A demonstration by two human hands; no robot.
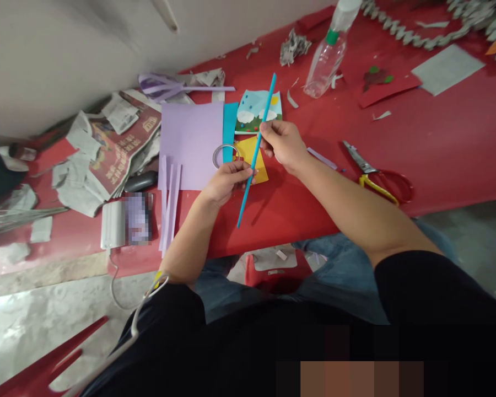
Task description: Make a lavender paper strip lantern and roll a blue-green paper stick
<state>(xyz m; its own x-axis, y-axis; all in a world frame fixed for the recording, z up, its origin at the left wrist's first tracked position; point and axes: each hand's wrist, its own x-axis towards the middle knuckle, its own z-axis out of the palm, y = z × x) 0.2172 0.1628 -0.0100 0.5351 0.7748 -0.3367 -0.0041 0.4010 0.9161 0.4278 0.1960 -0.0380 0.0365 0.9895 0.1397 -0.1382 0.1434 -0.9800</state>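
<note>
A thin blue paper strip slants upright between my two hands, above the table. My left hand pinches it below its middle, thumb against fingers. Higher up, my right hand pinches the same strip. Behind it lie a yellow paper piece, partly covered by my left hand, and a small picture card with clouds and a sun. A ring-shaped roll of tape rests by my left fingers on a purple paper sheet. Blue paper shows beside that sheet.
Scissors with a yellow and red handle lie to the right on the red table. A clear bottle stands at the back. Purple strips, a phone, a white power bank and newspaper lie left.
</note>
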